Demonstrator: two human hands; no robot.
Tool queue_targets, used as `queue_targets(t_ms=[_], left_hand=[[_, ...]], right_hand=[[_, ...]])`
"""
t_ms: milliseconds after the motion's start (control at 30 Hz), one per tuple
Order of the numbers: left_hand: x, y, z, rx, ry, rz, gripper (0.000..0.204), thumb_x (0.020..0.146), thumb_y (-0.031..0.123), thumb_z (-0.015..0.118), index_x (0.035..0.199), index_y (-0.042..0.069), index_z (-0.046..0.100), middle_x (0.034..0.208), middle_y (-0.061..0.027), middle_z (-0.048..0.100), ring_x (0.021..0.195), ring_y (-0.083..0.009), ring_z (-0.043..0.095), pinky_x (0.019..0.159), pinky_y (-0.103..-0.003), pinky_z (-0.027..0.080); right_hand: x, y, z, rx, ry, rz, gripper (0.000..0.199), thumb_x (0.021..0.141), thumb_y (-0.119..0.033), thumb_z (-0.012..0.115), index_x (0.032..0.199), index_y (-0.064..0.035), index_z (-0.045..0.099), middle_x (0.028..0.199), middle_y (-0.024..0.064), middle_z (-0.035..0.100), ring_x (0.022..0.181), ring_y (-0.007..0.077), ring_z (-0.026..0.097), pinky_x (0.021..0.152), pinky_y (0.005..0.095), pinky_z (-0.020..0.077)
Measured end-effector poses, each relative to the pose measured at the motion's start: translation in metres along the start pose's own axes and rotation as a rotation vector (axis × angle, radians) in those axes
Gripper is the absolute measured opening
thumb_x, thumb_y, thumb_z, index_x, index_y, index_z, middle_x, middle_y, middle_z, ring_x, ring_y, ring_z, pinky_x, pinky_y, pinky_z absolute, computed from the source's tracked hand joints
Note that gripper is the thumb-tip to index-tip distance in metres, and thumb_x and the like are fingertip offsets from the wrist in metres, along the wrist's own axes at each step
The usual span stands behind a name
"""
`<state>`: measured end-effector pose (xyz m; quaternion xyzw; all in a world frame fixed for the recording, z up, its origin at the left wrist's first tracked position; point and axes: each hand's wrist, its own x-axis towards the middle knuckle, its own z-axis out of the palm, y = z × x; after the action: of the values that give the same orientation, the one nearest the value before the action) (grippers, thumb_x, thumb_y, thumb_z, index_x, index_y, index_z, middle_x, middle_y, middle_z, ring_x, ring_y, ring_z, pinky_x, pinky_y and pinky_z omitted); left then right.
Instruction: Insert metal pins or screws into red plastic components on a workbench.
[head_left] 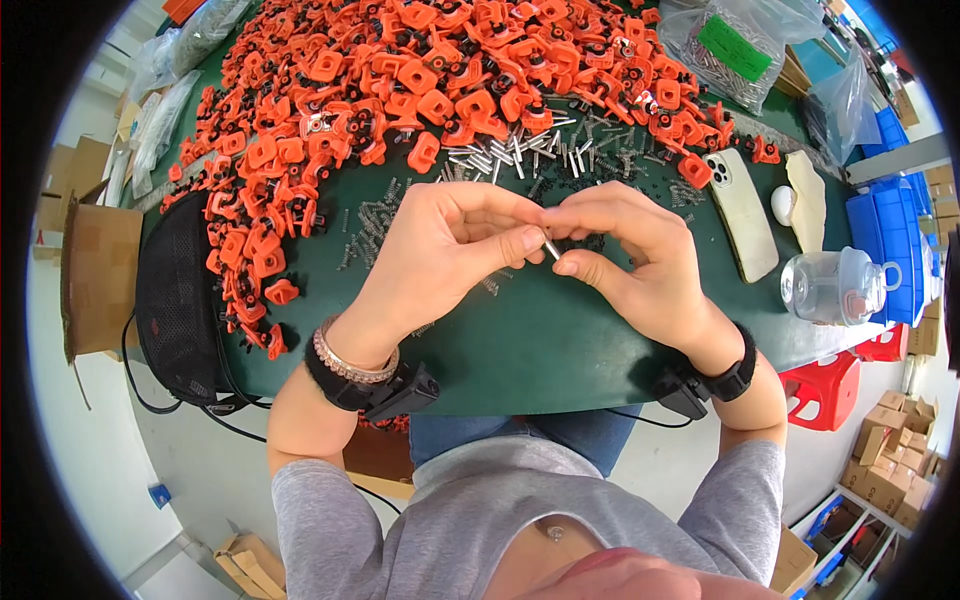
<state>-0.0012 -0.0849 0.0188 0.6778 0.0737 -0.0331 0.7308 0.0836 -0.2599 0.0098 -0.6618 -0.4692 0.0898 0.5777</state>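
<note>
Over the middle of the green table, my left hand (440,245) pinches a small silver metal pin (551,247) between thumb and fingers. My right hand (640,250) curls in from the other side, its thumb tip against the pin's lower end and its index finger meeting my left fingertips. The pin is tilted, and its upper end is hidden by my fingers. Just beyond my hands lie loose metal pins (482,158), and small springs (374,222) are scattered to the left. A large heap of orange plastic clamp-like parts (330,67) with black fittings covers the far side.
A phone (742,215), a clear plastic jar (825,287) and a bag of metal pins (735,55) are on the right. At the left edge stands a black mesh bag (180,300) with a cable. Blue bins (887,240) and a red stool (825,393) are beyond the table's right side.
</note>
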Motion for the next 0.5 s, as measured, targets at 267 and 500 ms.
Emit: queue_targets(t_ms=[267, 500], left_hand=[[0.002, -0.005, 0.004, -0.058, 0.007, -0.004, 0.033, 0.082, 0.006, 0.063, 0.112, -0.001, 0.053, 0.086, -0.007, 0.065, 0.073, -0.0079, 0.06, 0.066, -0.02, 0.047], [0.003, -0.015, 0.008, -0.051, 0.042, -0.003, 0.027, 0.082, 0.005, 0.062, 0.107, -0.002, 0.057, 0.087, -0.0068, 0.065, 0.074, -0.0081, 0.06, 0.067, -0.02, 0.048]], right_hand=[[-0.004, 0.0, 0.002, -0.252, -0.064, -0.162, 0.026, 0.073, 0.0, 0.066, 0.099, -0.0004, 0.062, 0.094, 0.0116, 0.059, 0.081, 0.0242, 0.061, 0.069, 0.0308, 0.0521], [-0.003, 0.005, 0.005, -0.353, -0.069, -0.227, 0.027, 0.072, 0.001, 0.066, 0.099, 0.0021, 0.061, 0.094, 0.0123, 0.059, 0.08, 0.0245, 0.061, 0.069, 0.0305, 0.0525]])
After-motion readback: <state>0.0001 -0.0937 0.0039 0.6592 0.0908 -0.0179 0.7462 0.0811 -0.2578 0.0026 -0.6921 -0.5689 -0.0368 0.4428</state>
